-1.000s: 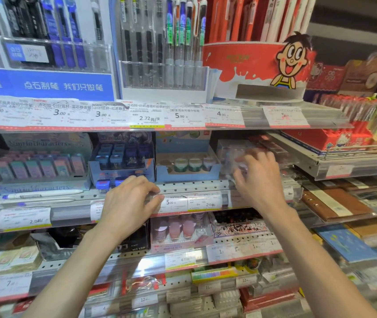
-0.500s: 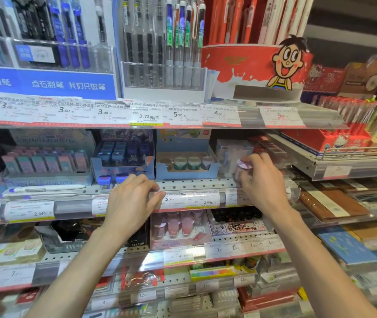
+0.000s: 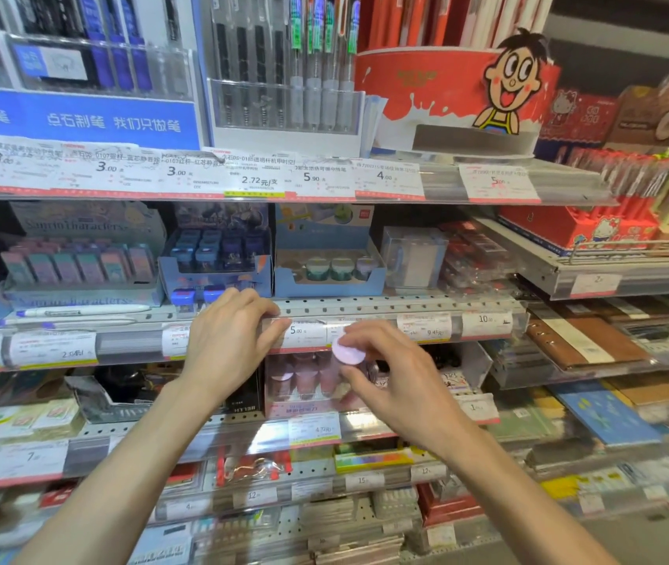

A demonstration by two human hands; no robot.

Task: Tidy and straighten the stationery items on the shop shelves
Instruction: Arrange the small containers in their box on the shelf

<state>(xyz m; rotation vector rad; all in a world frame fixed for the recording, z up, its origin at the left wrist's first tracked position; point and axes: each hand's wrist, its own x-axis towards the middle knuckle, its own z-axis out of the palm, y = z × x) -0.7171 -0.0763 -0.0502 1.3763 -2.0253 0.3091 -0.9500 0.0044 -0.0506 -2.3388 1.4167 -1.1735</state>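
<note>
A small lilac-capped item (image 3: 348, 352) is pinched in the right hand (image 3: 396, 385), with the fingertips curled over its round cap and the thumb closing from below. It is held in front of the price rail (image 3: 365, 332), just above the pink display box (image 3: 308, 385) on the lower shelf, where similar pale pink and lilac pieces are stood upright in a row. The body of the item is blurred and partly hidden by the fingers, so what it is exactly cannot be told.

The step in hand is judged to be the return of this stray piece to its matching box. It is best done if the item is kept upright, lowered cap-up into a free slot, and released only once its base is seated, so that the neighbours are not knocked over. The slot itself is hidden behind the hand, so it should be checked before the piece is let go.

The left hand (image 3: 227, 340) is laid over the edge of the shelf above, fingers bent down over the rail beside the 5.00 tag (image 3: 299, 331); nothing is seen held in it. 2 blue-capped pieces (image 3: 196, 297) stand loose just behind its knuckles, in front of the blue carton (image 3: 218, 254), and are likely to need straightening too.
</note>
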